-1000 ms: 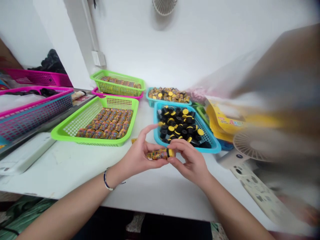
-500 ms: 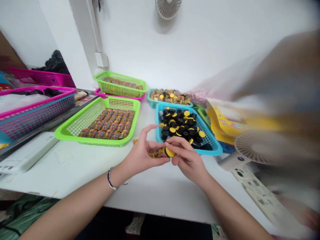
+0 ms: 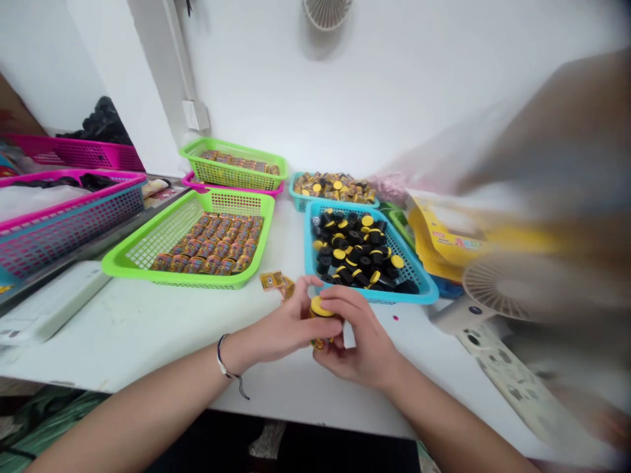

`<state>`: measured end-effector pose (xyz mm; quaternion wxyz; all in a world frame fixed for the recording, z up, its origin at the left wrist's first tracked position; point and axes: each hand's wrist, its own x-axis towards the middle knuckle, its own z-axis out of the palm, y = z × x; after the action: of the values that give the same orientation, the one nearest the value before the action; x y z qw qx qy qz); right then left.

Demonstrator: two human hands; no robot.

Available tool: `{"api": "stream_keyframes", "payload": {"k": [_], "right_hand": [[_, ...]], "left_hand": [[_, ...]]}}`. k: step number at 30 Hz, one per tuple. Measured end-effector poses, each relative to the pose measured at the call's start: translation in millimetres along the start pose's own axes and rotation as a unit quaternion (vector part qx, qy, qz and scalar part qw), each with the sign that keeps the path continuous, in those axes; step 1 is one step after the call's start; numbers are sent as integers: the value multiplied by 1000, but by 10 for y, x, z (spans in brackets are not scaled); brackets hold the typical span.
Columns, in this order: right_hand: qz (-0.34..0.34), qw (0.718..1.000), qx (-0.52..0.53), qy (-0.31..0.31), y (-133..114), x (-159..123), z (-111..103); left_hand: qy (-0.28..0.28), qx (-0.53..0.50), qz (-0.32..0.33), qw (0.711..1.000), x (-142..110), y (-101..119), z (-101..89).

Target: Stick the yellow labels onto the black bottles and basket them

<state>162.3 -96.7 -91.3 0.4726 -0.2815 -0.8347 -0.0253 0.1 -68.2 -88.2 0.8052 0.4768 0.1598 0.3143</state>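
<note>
A small canister [image 3: 321, 307] with a yellow cap and a colourful printed wrap stands nearly upright between my hands, above the white table. My left hand [image 3: 286, 328] closes around its side, with the thumb across the front. The fingers of my right hand [image 3: 367, 338] press on it from the right, at the cap's edge and near the bottom. Just beyond my left fingers, several printed yellow labels [image 3: 271, 281] lie on the table. Behind my hands, a blue basket [image 3: 428, 292] holds loose black canisters with yellow caps.
At left, a green basket [image 3: 116, 263] holds rows of wrapped canisters, with another green basket [image 3: 236, 176] behind. A smaller blue basket [image 3: 300, 202] holds more wrapped ones. On the right stand a small fan [image 3: 503, 287] and yellow packages [image 3: 444, 230]. A white device [image 3: 54, 302] lies left.
The canister has turned from lying sideways to nearly upright and come slightly closer. My right hand has shifted its fingers on it. The labels on the table now show more fully.
</note>
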Motion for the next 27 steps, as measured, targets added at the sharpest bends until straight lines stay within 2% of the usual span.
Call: {"api": "stream_keyframes", "payload": {"k": [2,3,8,9,11,14,18,20,21,25,27], "right_hand": [[-12,1000,9,-7,-25,-4,17],[-13,1000,11,-7,-30,-4,25],[-19,1000,-2,17,-6,2,44],[-26,999,4,17,-3,4,41],[-45,998,29,15,-8,8,28],[-66,995,71,13,-34,12,5],[-80,993,87,3,-44,-9,-1],[-91,995,43,3,-24,-36,5],[-100,995,10,3,-8,-51,7],[-147,984,-101,-25,62,-86,0],[-165,979,-114,-27,83,-90,-5]], "left_hand": [[-49,7,-11,999,-1,-40,17],[-54,18,-6,998,3,-53,27],[47,96,6,994,4,-22,80],[51,113,6,992,-7,0,84],[25,137,14,990,-36,43,77],[-48,149,39,987,-74,68,36],[-118,105,32,987,-85,23,-13],[-99,108,26,989,-75,-6,-6],[-70,129,36,989,-67,-20,5],[70,237,156,956,-31,-84,56],[87,245,189,947,-28,-104,57]]}}
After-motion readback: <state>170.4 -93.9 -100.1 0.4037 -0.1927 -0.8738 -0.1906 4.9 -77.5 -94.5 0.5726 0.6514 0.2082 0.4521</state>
